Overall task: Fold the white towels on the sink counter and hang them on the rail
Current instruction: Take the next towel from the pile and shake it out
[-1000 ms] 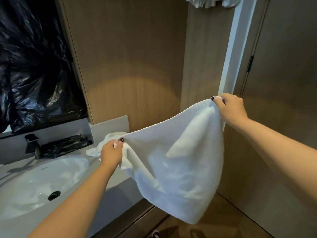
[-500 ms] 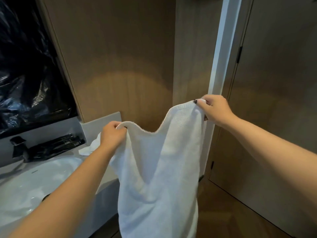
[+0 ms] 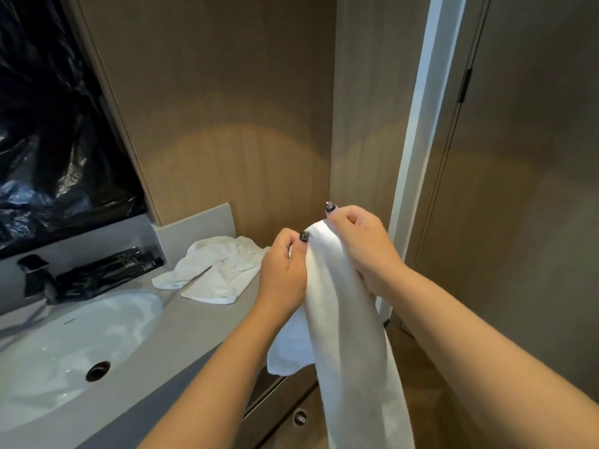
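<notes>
My forearms reach forward from the bottom of the view, and between them hangs the white towel, doubled lengthwise into a long strip that drops straight down below my fingers and runs out of view at the bottom edge. A loose corner of it bulges out to the left, under my left wrist. My left hand has its fingers curled around the towel's top edge, thumb pinching the cloth from the near side. My right hand sits just beside it, a little higher, its fingers also curled tight and pinching the same top edge, so the two hands almost touch across the fold. To the left of my fingers and below them runs the grey counter, with the white sink basin sunk into it and its dark drain showing. Beyond my left fingers, a second white towel lies crumpled on the counter, close to the wood-panelled wall. Farther left stand a dark faucet and, above it, crinkled black plastic sheeting.
</notes>
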Demonstrator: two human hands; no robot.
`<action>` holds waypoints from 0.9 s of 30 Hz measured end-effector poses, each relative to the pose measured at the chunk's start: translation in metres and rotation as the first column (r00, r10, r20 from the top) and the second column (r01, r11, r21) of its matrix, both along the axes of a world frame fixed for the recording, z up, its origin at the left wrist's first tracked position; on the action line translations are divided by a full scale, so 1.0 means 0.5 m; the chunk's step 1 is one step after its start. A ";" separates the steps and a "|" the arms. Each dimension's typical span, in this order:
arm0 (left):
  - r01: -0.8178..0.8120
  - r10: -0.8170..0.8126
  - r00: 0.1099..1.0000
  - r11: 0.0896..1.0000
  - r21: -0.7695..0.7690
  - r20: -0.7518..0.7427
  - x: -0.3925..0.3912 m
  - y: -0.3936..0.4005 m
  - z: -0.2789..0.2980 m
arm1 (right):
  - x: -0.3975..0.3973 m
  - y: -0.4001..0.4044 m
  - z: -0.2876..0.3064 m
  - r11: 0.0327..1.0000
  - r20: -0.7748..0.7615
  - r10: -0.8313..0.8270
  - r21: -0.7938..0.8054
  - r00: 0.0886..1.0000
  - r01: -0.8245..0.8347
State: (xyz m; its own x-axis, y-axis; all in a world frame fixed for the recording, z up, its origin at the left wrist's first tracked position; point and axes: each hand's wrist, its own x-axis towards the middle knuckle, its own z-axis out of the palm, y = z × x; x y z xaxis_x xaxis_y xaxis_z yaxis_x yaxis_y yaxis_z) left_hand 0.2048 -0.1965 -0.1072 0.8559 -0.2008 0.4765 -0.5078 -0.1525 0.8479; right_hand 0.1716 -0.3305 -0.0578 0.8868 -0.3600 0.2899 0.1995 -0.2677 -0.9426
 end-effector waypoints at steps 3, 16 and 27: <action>-0.040 0.027 0.991 0.994 -0.098 -0.130 -0.003 -0.028 -0.011 | -0.028 -0.007 -0.087 0.991 -0.126 -0.006 0.133 0.992 0.023; 0.060 -0.058 0.990 0.998 0.011 -0.132 -0.026 0.008 -0.046 | -0.058 -0.055 -0.169 0.998 -0.019 0.018 -0.061 1.000 -0.019; -0.235 0.146 0.934 0.939 -0.251 -0.326 -0.016 0.012 -0.037 | -0.012 -0.017 -0.193 0.950 -0.196 0.311 0.024 0.930 -0.312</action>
State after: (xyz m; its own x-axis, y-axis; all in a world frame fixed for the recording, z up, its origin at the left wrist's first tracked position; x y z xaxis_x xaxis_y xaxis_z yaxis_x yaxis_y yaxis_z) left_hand 0.1968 -0.1904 -0.1255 0.9748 0.0849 0.2061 -0.2105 0.0465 0.9765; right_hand 0.1655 -0.3388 -0.1544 0.9933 -0.0550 0.1017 0.0866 -0.2292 -0.9695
